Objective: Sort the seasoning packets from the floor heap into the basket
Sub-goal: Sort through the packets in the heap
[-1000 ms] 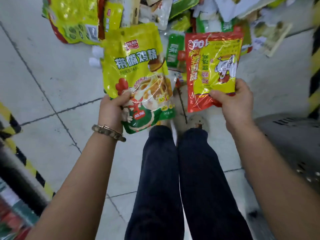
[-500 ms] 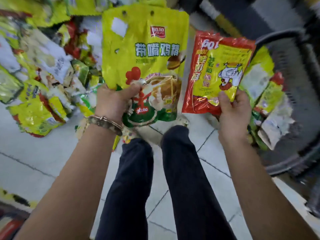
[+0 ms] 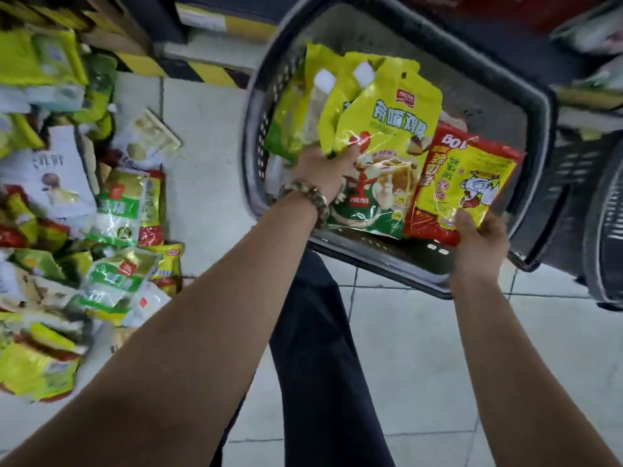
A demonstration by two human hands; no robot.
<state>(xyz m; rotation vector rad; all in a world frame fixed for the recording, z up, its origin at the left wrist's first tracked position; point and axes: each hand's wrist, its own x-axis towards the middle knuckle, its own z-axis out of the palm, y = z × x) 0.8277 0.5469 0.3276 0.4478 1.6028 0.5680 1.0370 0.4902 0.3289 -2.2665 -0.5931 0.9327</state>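
From the head camera, your left hand grips the yellow packet by its left edge, thumb curled on the front, and holds it over the basket. Your right hand pinches the red packet's lower corner just beside it, also above the basket. The heap lies on the floor to your left, well apart from both hands.

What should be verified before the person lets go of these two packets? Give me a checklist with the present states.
1. Left hand grips the yellow pouch: ok.
2. Right hand grips the red packet: ok.
3. Both packets are held over the basket opening: ok.
4. Free room in the basket: ok, bare bottom shows at its far side.
5. Other yellow pouches behind lie settled in the basket: cannot tell.
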